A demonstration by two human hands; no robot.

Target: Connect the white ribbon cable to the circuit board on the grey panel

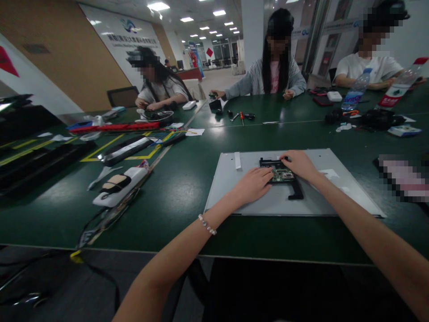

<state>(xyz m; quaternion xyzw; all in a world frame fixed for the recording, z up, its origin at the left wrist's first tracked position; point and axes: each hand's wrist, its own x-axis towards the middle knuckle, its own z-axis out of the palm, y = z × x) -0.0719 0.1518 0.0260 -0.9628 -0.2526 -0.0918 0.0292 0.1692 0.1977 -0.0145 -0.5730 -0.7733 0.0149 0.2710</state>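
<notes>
A green circuit board (282, 175) sits in a black plastic frame (296, 191), on a flat grey-white panel (254, 208). My left hand (253, 184) is at the board's left end, fingers on top and thumb at the near edge, gripping it there. At the far side of the board, my right hand (298, 163) is closed in a pinch. A small dark tip (287, 158) shows at its fingers, too small to name. The fingers hide parts of the board and frame.
A white strip (237, 161) lies on the panel. To the left are a white device with a strap (117, 185) and a long black part (127, 150). Tools (241, 117) lie across the green table (174, 192). Bottles (357, 91) stand at right; three co-workers sit opposite.
</notes>
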